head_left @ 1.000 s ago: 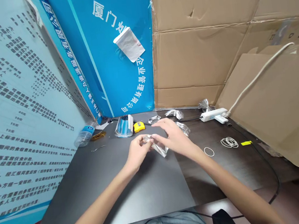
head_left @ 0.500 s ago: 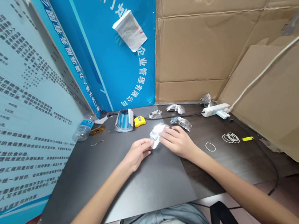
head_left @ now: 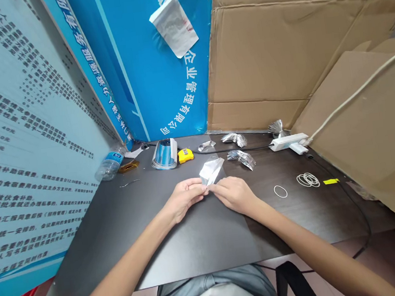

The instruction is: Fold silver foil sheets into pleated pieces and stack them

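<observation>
A small silvery-white sheet (head_left: 212, 169) stands up between my hands, over the middle of the table. My left hand (head_left: 187, 199) pinches its lower left corner between thumb and fingers. At the same bottom edge, the fingertips of my right hand (head_left: 235, 194) are closed on the sheet, almost touching the left fingertips. Beyond them lie bundles of silvery strips (head_left: 241, 158), a yellow tape measure (head_left: 185, 156) and a blue-and-white curved stack (head_left: 165, 154).
A plastic bottle (head_left: 111, 164) lies at the back left. On the right are white rubber bands (head_left: 308, 180), a single band (head_left: 280, 191), a yellow strip (head_left: 330, 181) and a white power strip (head_left: 288, 142) with cables. Cardboard (head_left: 251, 58) and blue panels wall the table.
My right hand has slid down from the sheet's right side to its bottom edge, beside the left fingertips. The sheet now shows more fully above the fingers. The view has shifted slightly.
</observation>
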The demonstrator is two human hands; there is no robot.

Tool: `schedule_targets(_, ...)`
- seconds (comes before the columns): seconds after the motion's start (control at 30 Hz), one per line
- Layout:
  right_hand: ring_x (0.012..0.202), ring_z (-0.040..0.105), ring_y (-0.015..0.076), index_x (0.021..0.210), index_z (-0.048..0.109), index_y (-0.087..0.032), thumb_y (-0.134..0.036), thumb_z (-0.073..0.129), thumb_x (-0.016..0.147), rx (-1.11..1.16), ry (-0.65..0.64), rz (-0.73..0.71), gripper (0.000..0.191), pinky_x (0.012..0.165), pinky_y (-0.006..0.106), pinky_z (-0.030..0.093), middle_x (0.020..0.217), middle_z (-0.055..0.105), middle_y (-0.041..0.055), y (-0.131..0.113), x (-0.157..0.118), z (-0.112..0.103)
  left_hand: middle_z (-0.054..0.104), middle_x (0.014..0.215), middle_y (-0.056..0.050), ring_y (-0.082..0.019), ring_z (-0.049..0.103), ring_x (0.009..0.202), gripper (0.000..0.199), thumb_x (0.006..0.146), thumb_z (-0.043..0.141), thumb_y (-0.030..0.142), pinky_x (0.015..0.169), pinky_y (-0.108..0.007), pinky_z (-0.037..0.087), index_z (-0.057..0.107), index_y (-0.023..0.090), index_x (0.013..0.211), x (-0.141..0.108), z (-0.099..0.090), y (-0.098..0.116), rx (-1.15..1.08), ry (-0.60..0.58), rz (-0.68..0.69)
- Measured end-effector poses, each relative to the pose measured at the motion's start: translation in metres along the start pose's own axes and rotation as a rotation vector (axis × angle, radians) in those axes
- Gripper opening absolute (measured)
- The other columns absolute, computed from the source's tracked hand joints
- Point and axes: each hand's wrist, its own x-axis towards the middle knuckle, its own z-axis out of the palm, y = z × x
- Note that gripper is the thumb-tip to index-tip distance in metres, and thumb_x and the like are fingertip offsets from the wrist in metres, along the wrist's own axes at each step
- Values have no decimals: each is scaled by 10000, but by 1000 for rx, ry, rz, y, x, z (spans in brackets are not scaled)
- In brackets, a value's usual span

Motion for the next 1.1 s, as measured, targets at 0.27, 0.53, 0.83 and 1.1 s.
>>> schedule_targets(0.27,869,717,182,1001,725,-236,-277,625,984,525,160,240,109,825,323,577,967,758,49,-14,5,1,753,889,-71,-119,665,817,285,770,874,324,792,-200,503,783,138,966,-4,4,1,43,17,74)
schedule_targets(0.53,850,697,176,926,729,-208,-363,700,914,843,198,568,158,753,287,615,956,718,63,-20,8,10,769,1007,-112,-170,696,953,345,801,858,389,859,-231,510,791,139,1030,-3,3,-1,36,43,64)
schedule_targets(0.83,824,688,170,903,705,-204,-365,692,906,883,169,606,162,734,278,600,915,700,53,-24,11,9,773,966,-110,-176,685,912,325,794,851,389,831,-248,496,794,130,981,-4,6,-5,105,71,128)
schedule_targets(1.1,813,706,173,911,698,-198,-366,733,880,956,176,692,174,733,281,580,885,713,47,-25,12,10,780,968,-86,-137,694,877,317,773,886,313,802,-205,521,798,126,1014,-3,6,-10,15,55,84)
